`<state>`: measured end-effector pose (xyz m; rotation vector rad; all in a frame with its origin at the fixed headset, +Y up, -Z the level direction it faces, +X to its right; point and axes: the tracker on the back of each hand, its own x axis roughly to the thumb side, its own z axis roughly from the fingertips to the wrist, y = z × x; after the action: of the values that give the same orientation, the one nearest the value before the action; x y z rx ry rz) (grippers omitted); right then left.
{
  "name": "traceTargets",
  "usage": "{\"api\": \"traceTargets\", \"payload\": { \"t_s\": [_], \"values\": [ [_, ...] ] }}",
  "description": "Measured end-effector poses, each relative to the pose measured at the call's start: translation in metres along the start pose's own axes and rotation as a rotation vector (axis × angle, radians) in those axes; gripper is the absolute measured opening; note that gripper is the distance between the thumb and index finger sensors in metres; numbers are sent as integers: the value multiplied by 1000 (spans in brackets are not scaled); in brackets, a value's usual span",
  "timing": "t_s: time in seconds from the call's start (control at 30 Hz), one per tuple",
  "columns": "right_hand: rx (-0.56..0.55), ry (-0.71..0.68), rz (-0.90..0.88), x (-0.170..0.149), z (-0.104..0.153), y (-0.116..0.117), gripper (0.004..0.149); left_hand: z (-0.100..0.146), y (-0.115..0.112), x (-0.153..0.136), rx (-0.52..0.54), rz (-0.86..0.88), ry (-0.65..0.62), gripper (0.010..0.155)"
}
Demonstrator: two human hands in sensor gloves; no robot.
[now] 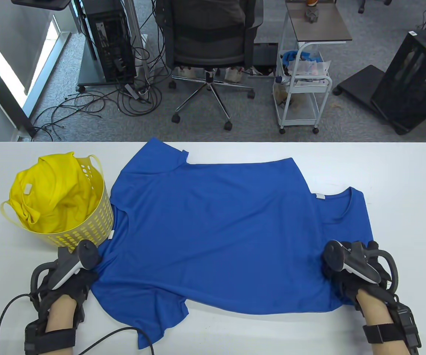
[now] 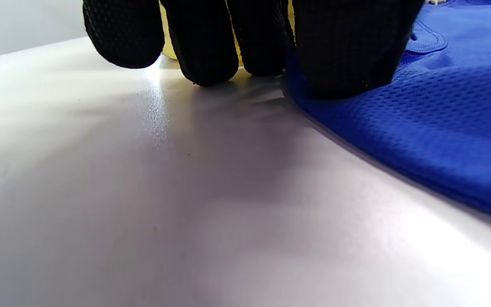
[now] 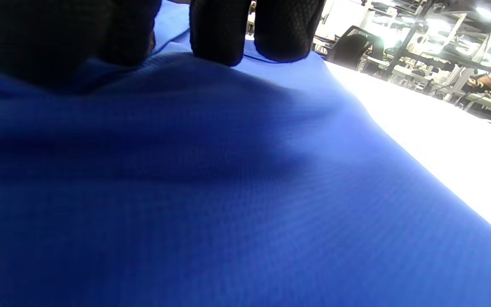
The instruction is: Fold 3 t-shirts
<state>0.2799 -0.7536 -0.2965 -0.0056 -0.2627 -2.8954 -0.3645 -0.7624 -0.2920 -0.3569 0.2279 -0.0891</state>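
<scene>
Table view: blue t-shirt (image 1: 213,229) lies spread sideways across the white surface (image 1: 401,177), collar at 3 o'clock, one side partly folded over. Left hand (image 1: 68,281) sits at its 9 o'clock edge, right hand (image 1: 353,270) at 4 o'clock near the collar. Yellow t-shirt (image 1: 50,192) is bundled in the yellow basket (image 1: 87,225) at 9 o'clock.

Left wrist view: fingers (image 2: 348,51) curled down; one presses the shirt's edge, the rest touch bare surface. A true grip cannot be told.

Right wrist view: fingers (image 3: 220,30) rest on rippled blue fabric; grip likewise untold.

Judgement: first shirt's fold is in hand; next calls for pinching both ends and carrying the near edge over evenly
</scene>
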Motion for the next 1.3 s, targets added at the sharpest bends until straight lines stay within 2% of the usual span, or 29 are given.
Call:
{"api": "traceTargets", "payload": {
  "t_s": [0.03, 0.1, 0.17, 0.23, 0.43, 0.57, 0.77, 0.97, 1.1, 1.23, 1.3],
  "values": [
    [-24, -8, 36, 3, 1, -2, 49, 1, 1, 0, 17, 4, -10, 54],
    [-61, -20, 27, 5, 3, -9, 48, 3, 5, -2, 118, 9, -21, 49],
    [-138, -55, -56, 8, 7, -16, 47, 2, 7, -3, 101, 27, -14, 46],
    [-164, -86, -93, 15, 9, -19, 48, 1, 5, -3, 106, 13, -18, 46],
    [-62, -99, 29, 29, 0, -9, 51, -3, 0, -4, 44, 3, 8, 51],
    [-42, -93, 53, 32, -1, -6, 47, -3, 1, -7, 8, 17, 37, 52],
    [-63, -83, 8, 31, -5, 0, 39, -4, 2, -9, 44, 35, 61, 47],
    [-98, -105, 35, 34, -2, 5, 38, -3, 0, -9, 95, 36, 65, 40],
    [-136, -121, 54, 33, 1, 6, 37, -4, -2, -9, 92, 21, 64, 40],
    [-100, -121, 46, 27, 2, 7, 39, -4, -4, -9, 63, 11, 57, 41],
    [-121, -105, 14, 20, 2, 2, 39, -4, -5, -8, 56, -14, 46, 42]
  ]
}}
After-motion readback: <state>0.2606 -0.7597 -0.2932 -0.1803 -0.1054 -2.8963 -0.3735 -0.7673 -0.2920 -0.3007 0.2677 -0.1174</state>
